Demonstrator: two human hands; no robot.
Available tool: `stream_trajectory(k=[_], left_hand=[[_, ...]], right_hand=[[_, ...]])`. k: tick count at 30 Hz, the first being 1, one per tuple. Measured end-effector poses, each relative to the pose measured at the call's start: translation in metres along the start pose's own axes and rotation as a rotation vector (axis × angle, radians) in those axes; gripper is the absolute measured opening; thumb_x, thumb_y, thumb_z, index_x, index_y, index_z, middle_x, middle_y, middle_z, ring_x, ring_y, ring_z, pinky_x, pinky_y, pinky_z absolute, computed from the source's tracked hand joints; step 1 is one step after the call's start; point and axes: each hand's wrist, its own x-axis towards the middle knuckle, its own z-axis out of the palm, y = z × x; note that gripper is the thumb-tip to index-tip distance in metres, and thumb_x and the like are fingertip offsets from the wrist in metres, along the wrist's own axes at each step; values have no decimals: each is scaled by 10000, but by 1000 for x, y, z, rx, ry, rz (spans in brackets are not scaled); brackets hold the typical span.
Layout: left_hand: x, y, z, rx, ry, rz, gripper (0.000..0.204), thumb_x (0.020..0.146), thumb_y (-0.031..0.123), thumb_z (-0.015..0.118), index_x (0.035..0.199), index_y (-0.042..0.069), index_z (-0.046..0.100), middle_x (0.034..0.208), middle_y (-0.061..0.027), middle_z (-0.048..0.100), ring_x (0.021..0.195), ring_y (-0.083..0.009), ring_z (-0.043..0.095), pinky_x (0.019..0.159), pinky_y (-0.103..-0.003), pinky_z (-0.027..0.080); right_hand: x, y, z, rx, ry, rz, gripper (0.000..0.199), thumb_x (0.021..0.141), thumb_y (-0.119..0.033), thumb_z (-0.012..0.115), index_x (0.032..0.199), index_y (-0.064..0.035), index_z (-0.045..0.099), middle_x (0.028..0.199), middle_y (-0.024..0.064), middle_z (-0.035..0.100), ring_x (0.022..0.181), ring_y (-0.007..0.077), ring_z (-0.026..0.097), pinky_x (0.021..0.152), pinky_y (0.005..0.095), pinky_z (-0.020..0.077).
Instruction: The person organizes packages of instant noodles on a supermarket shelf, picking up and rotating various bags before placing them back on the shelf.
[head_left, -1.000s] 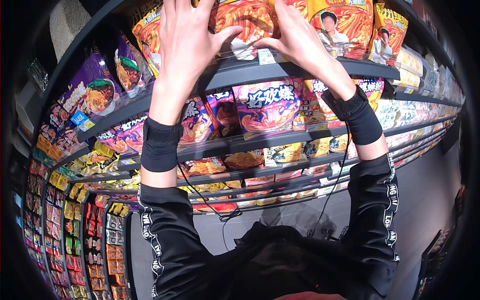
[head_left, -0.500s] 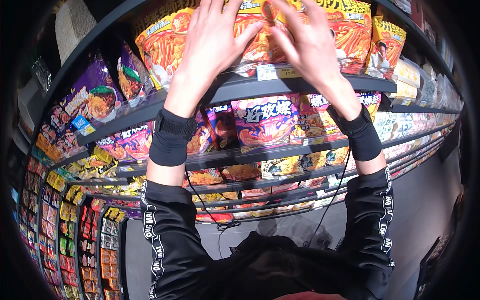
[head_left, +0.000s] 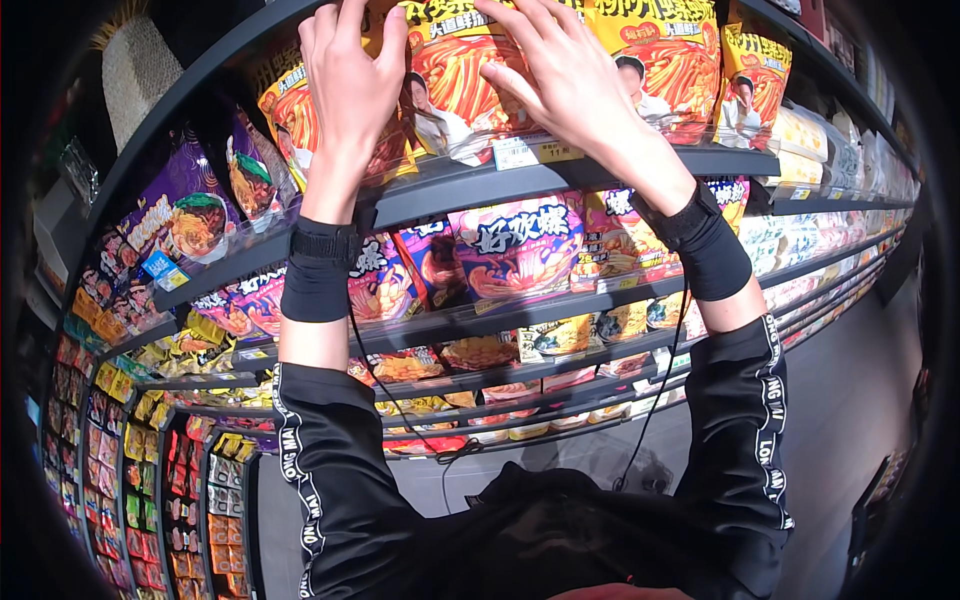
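Both my hands are raised to the top shelf, over a row of yellow noodle packets printed with red-orange noodles. My left hand [head_left: 350, 85] lies over the packets at the left, thumb apart from the fingers, fingertips near the top edge of the view. My right hand [head_left: 560, 80] reaches in front of the middle packet [head_left: 455, 75], its fingers spread and thumb stretched out to the left. Neither hand visibly grips a packet. To the right of it stand another yellow packet [head_left: 675, 75] and a narrower one [head_left: 752, 85]. Each wrist wears a black band.
A clear shelf lip with price tags [head_left: 535, 152] runs below the yellow packets. Purple noodle packets [head_left: 185, 195] stand at the left, pink-purple ones [head_left: 520, 245] on the shelf beneath. A beige woven object [head_left: 135, 85] is at the upper left. Dark cables [head_left: 650, 420] hang from my wrists.
My left hand has shifted left and the right one slightly left, so the hands are farther apart. More of the middle yellow packet now shows between them. The view has shifted a little.
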Motion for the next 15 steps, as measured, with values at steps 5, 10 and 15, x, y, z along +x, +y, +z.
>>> stream_trajectory(k=[5,10,15], left_hand=[[-24,-20,15,10,-172,-549,734,903,429,620,1355,-109,408,1429,-385,310,1375,-497,251,1136,-499,231],[-20,-36,33,153,-75,-478,707,879,413,650,1304,-116,452,1362,-394,389,1322,-537,298,1123,-513,244],[0,-34,24,111,-84,-599,449,788,267,710,1039,-90,607,1039,-328,602,1019,-448,562,915,-490,428]], right_hand=[[1,2,-6,145,-76,31,500,916,-220,594,1362,-42,454,1308,229,496,1189,384,489,987,460,411],[-3,-11,-5,-16,-37,-38,554,883,-157,583,1408,-71,427,1412,227,412,1260,423,425,1036,510,350],[13,3,22,2,79,-179,466,892,-184,583,1322,-25,501,1293,228,507,1202,399,483,1027,489,376]])
